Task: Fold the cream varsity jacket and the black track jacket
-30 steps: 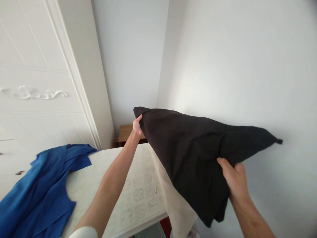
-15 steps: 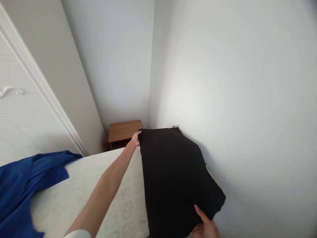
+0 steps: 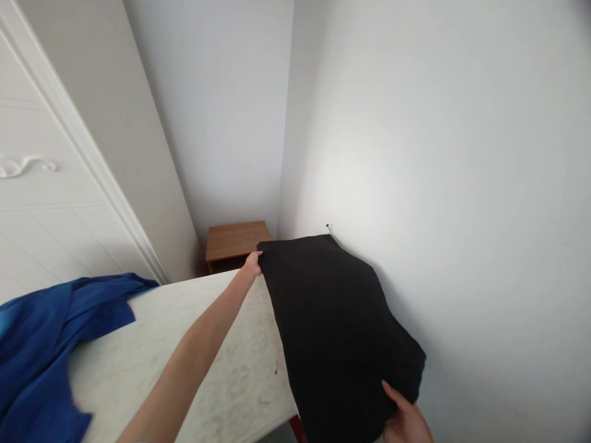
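Observation:
A wide piece of black cloth, possibly a garment, is stretched out over a pale, mottled tabletop beside the wall. At its far left corner my left hand pinches the edge, the arm reached out long. My right hand grips the near right part, thumb on top and fingers hidden beneath the fabric. Between the two hands the cloth lies fairly flat, its right side running up against the wall.
Crumpled blue cloth lies on the table's left side. Beyond the far end stands a low brown wooden cabinet. A white wardrobe rises at left. A small dark cord shows by the wall.
The view has shifted slightly, and the table's near edge now shows. My right hand has moved a little right with the black cloth; its near left edge slants more.

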The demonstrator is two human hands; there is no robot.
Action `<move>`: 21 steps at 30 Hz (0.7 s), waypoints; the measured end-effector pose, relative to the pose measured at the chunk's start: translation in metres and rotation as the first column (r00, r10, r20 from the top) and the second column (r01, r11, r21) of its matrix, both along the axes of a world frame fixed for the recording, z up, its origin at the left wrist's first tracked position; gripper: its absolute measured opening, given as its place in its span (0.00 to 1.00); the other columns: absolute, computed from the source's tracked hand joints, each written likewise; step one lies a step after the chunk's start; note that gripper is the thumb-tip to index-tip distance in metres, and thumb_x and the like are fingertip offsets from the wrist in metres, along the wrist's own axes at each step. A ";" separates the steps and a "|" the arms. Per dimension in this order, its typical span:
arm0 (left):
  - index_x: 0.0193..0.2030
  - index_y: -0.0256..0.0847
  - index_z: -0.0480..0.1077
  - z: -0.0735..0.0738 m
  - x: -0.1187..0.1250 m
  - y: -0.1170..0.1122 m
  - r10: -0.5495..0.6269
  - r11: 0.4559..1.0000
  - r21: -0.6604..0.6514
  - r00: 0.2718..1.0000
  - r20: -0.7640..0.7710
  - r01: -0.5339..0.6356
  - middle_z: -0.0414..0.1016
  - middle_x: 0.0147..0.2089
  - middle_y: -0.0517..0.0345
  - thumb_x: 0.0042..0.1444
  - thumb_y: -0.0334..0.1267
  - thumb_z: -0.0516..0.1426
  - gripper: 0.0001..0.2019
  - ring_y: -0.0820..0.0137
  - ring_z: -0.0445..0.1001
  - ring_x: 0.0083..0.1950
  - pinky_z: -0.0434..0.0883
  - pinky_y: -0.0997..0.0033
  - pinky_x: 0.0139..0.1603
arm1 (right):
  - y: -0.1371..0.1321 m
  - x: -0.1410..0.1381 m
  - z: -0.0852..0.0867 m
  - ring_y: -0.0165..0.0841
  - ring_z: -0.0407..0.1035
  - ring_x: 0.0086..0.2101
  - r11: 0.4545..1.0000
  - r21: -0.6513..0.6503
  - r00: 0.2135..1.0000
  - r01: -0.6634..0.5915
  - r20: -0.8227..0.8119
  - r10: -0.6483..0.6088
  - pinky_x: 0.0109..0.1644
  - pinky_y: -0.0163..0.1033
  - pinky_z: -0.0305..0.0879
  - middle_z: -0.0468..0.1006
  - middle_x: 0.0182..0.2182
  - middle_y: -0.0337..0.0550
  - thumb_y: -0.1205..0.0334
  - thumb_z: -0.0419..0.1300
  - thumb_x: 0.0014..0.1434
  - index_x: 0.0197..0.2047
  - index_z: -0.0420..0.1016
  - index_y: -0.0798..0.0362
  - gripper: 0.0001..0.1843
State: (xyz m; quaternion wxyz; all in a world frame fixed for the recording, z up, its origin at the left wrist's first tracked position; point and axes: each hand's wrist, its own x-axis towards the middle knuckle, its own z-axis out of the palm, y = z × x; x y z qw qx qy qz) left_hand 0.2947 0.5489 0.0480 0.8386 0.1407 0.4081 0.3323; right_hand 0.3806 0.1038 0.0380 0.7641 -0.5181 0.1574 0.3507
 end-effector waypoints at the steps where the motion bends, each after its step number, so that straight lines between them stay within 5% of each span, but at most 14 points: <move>1: 0.55 0.36 0.70 0.000 0.001 0.002 -0.021 1.000 0.002 1.000 -0.019 0.021 0.74 0.52 0.49 0.65 0.42 0.58 0.16 0.65 0.76 0.48 0.76 0.58 0.47 | -0.004 -0.001 -0.009 0.52 0.76 0.49 1.000 0.007 0.999 -0.013 -0.050 0.014 0.55 0.54 0.74 0.84 0.40 0.48 0.60 0.76 0.35 0.37 0.81 0.55 0.23; 4: 0.52 0.35 0.71 0.001 0.005 0.008 -0.066 0.997 0.024 0.996 -0.067 0.068 0.76 0.49 0.50 0.65 0.42 0.57 0.14 0.66 0.77 0.45 0.77 0.60 0.46 | -0.009 0.000 -0.017 0.50 0.73 0.54 0.996 0.083 0.998 -0.021 -0.051 0.025 0.59 0.54 0.71 0.83 0.44 0.47 0.56 0.75 0.40 0.42 0.81 0.53 0.24; 8: 0.50 0.35 0.72 0.003 0.014 0.016 -0.072 0.994 0.066 0.989 -0.128 0.081 0.76 0.47 0.51 0.65 0.43 0.58 0.14 0.67 0.77 0.44 0.77 0.61 0.45 | -0.003 0.028 -0.001 0.44 0.67 0.60 0.985 0.164 0.997 0.046 0.055 -0.055 0.61 0.50 0.70 0.81 0.50 0.43 0.46 0.68 0.51 0.49 0.79 0.48 0.24; 12: 0.53 0.36 0.71 0.006 0.019 0.025 0.003 0.994 0.104 0.980 -0.200 0.018 0.75 0.50 0.50 0.65 0.42 0.58 0.14 0.66 0.76 0.46 0.77 0.60 0.45 | 0.001 0.063 0.014 0.49 0.70 0.57 0.996 0.001 0.989 0.086 0.124 -0.085 0.58 0.50 0.73 0.82 0.47 0.48 0.55 0.72 0.43 0.45 0.80 0.54 0.25; 15: 0.54 0.36 0.70 0.006 0.024 0.030 0.062 0.988 0.150 0.975 -0.215 -0.030 0.74 0.51 0.50 0.64 0.41 0.58 0.15 0.66 0.76 0.46 0.77 0.60 0.45 | -0.006 0.069 0.021 0.47 0.72 0.55 0.989 -0.017 0.931 0.149 0.339 -0.134 0.59 0.46 0.73 0.81 0.49 0.47 0.60 0.75 0.38 0.51 0.78 0.54 0.34; 18: 0.54 0.36 0.70 0.001 0.031 0.030 0.097 0.978 0.204 0.970 -0.223 -0.051 0.74 0.50 0.50 0.65 0.42 0.58 0.15 0.66 0.76 0.46 0.77 0.61 0.45 | -0.014 0.064 0.010 0.45 0.71 0.56 0.979 -0.002 0.888 0.206 0.421 -0.186 0.59 0.44 0.72 0.80 0.52 0.46 0.58 0.75 0.41 0.59 0.74 0.52 0.40; 21: 0.55 0.36 0.69 -0.007 0.040 0.027 0.151 0.960 0.270 0.952 -0.267 -0.076 0.73 0.52 0.49 0.64 0.42 0.59 0.16 0.64 0.76 0.48 0.77 0.59 0.47 | -0.016 0.061 -0.025 0.48 0.73 0.54 0.988 -0.048 0.959 0.150 0.248 -0.134 0.55 0.48 0.76 0.81 0.50 0.49 0.55 0.73 0.43 0.58 0.74 0.54 0.38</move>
